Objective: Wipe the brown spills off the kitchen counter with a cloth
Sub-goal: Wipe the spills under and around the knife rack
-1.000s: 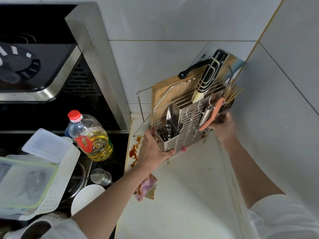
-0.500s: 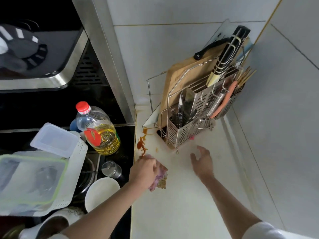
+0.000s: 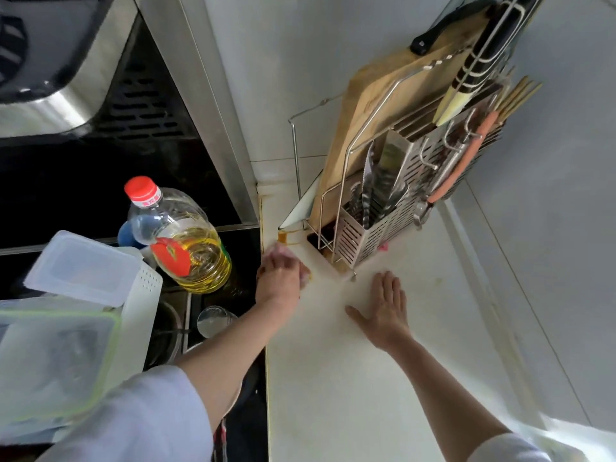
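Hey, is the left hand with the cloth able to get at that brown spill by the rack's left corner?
Probably yes. The left hand, gripping the cloth, sits just short of the brown spill, with bare counter between. The metal rack stands beside it, though some spill may run underneath.

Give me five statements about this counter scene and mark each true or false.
1. The left hand presses the cloth on the counter. True.
2. The right hand grips the rack. False: it lies flat on the counter, apart from the rack.
3. The oil bottle has a red cap. True.
4. The spills are all gone. False: brown marks remain beside the rack.
5. The cutting board lies flat. False: it stands upright in the rack.
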{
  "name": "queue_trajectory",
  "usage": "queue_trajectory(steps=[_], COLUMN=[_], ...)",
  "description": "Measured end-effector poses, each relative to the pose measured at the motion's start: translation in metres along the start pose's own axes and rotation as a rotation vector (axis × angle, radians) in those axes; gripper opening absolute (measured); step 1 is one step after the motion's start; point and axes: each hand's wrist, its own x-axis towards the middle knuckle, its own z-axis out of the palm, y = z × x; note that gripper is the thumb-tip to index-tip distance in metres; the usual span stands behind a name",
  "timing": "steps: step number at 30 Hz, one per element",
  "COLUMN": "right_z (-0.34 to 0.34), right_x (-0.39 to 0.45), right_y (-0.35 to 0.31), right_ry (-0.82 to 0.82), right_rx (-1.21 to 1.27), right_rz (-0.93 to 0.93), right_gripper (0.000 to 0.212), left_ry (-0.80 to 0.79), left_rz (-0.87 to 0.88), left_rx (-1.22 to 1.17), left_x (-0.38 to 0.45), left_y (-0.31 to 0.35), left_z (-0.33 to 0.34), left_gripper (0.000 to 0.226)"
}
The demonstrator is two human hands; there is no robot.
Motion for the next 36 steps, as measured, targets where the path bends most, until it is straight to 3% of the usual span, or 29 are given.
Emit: queue_trajectory(steps=[4,6,9,15,18,21,23,27,32,36], right_z=[-0.003,-0.005,-0.006,-0.007,-0.018,-0.036,-0.046,-0.058,-0.067,-0.070], right_x=[-0.003,-0.003,-0.003,-0.004,-0.001,-0.007,-0.010,-0.005,0.002,0.003], right_y=[-0.002,-0.003,-0.004,-0.006,-0.011,-0.032,-0.055,-0.087,-0.087,-0.087], right_ry=[-0.021,-0.051,-0.059,-0.051,-0.066,0.115,0.259,0.437,0.491,0.484], right_rx=[-0.008,-0.017,-0.031,-0.022,0.064,0.320,0.505,0.708,0.676,0.724], right_rz=[0.010,0.004,0.012,0.008,0.045,0.069,0.000,-0.032,-0.032,-0.073], right_gripper=[0.105,0.105,0.105,0.105,0.110,0.116,0.120,0.120,0.122,0.128], left_ry=[-0.095,-0.031,-0.002,-0.110,-0.045,0.183,0.198,0.128,0.115,0.153], left_rz=[0.305,0.252,0.108,0.408,0.340,0.248,0.224,-0.023,0.012,0.040], left_rx=[0.079,0.198,0.161,0.260,-0.002,-0.282,-0.364,-0.812,-0.798,-0.840], left_x=[-0.020,0.002,0.040,0.022,0.034,0.039,0.036,0.041,0.053,0.043], left_y=[0.017,0.003,-0.020,-0.022,-0.032,-0.028,-0.017,-0.007,-0.001,0.010], left_z=[0.023,0.021,0.013,0.030,0.014,-0.008,-0.012,-0.011,-0.022,-0.025], left_gripper=[0.073,0.073,0.076,0.073,0.063,0.052,0.064,0.088,0.087,0.068])
